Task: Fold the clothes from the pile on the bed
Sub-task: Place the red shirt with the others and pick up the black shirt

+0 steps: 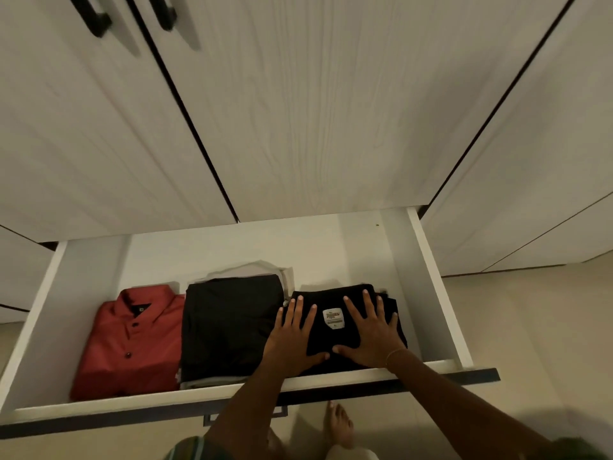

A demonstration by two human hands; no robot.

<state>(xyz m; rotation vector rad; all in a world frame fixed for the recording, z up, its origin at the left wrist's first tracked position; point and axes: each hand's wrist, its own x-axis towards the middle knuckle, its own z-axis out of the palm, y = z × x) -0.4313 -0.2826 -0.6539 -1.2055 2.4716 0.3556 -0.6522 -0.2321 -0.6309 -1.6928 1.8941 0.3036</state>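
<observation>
An open white drawer holds three folded garments side by side. A red collared shirt lies at the left, a dark folded garment on top of a grey one in the middle, and a black folded garment with a white label at the right. My left hand presses flat on the black garment's left edge, fingers spread. Flat on its right side rests my right hand, a thin bracelet on the wrist.
White wardrobe doors with black handles stand closed above the drawer. The drawer's dark front edge juts toward me. My bare foot stands on the pale floor below. The bed and clothes pile are out of view.
</observation>
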